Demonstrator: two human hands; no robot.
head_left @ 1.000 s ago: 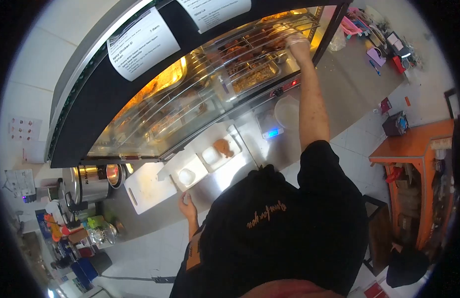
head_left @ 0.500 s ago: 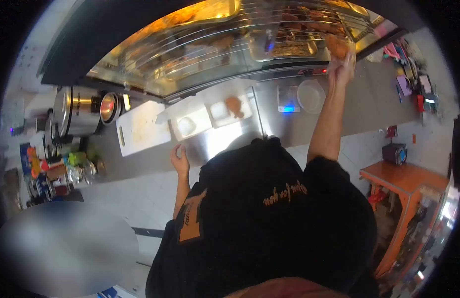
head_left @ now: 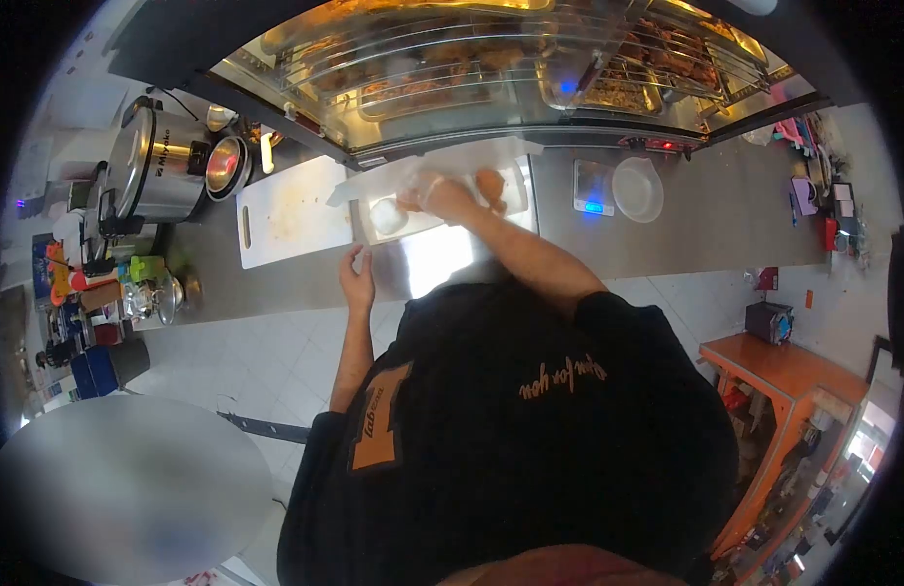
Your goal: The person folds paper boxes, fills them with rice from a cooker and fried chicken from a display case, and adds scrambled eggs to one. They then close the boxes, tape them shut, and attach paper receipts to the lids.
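Note:
My right hand [head_left: 440, 195], in a thin clear plastic glove, is over a white takeout box [head_left: 431, 228] on the steel counter. Its fingers are closed on a brown piece of fried chicken [head_left: 407, 202], mostly hidden beneath them. To the left of that hand, in the same box, lies a white mound that looks like rice [head_left: 387, 216]. Another piece of fried chicken [head_left: 489, 184] rests in the right part of the packaging. My left hand [head_left: 356, 277] hangs by the counter's front edge with fingers apart, holding nothing.
A glass warming cabinet [head_left: 452, 137] with trays of cooked food spans the back. On the left are a white cutting board [head_left: 291, 210], metal bowls [head_left: 225, 168] and a big cooker [head_left: 159, 161]. A scale [head_left: 594, 186] and clear tub [head_left: 637, 189] stand right.
My right hand has come from the cabinet's right side, down and left to the takeout box, bringing the piece of fried chicken along. My left hand has stayed near the counter edge.

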